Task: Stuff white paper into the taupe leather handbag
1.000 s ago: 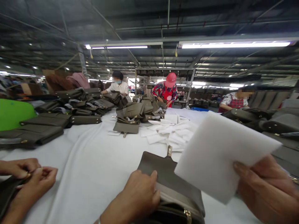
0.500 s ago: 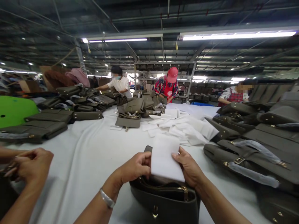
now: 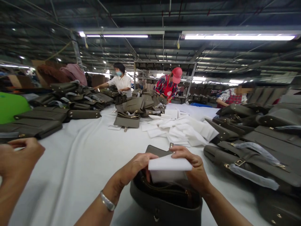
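An olive-grey handbag point(image 3: 162, 208) stands open on the white table point(image 3: 89, 163) right in front of me. A white foam sheet point(image 3: 168, 169) sits partly down in the bag's mouth, its upper edge folded over. My left hand point(image 3: 135, 169) pinches the sheet's left end, and a silver bracelet shows on that wrist. My right hand point(image 3: 195, 168) curls over the sheet's right end. The bag's flap point(image 3: 160, 151) with its metal clasp lies back behind the hands.
Loose white foam sheets point(image 3: 183, 128) are heaped mid-table. Finished grey bags are stacked at right point(image 3: 254, 147) and left point(image 3: 44, 117), more at the back point(image 3: 138, 108). A co-worker's hand point(image 3: 18, 157) is at the left edge. Three people work at the far end.
The foam sheet went from being held up at the right to between both hands over the bag, and now sits lower in the bag's mouth with its top bent over.
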`<state>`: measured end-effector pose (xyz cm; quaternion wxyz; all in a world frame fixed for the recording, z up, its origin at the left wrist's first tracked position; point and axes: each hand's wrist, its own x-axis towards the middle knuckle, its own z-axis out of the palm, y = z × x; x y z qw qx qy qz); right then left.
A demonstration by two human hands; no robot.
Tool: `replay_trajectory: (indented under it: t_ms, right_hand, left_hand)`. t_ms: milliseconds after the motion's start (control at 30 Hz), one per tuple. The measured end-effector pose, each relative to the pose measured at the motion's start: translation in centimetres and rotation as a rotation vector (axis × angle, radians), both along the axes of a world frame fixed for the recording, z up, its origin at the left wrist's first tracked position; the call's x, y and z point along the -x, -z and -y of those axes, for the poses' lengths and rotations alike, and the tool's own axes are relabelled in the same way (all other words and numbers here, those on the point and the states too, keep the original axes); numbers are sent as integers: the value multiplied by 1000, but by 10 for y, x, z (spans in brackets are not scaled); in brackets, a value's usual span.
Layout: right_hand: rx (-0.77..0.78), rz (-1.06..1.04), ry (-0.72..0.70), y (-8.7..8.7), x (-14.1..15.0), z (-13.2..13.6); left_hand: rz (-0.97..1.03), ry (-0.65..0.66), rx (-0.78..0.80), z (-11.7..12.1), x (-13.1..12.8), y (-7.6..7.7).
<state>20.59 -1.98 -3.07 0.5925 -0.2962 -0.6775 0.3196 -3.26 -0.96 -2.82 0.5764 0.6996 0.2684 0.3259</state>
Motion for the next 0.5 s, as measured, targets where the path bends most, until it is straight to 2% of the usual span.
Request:
replay_trajectory:
  t_ms: [200, 333, 433, 500]
  right_hand:
    - [-351, 265, -42, -6, 8, 11]
    - [-456, 306, 7, -3, 15, 10]
    - [-379, 298, 3, -4, 15, 7]
    - [-171, 240, -10, -8, 11, 5]
  left_hand:
    - [-118, 166, 90, 4, -2, -10]
    - [-226, 89, -3, 8, -3, -11]
    - [-206, 25, 59, 9, -6, -6]
    - [-163, 8, 92, 8, -8, -2]
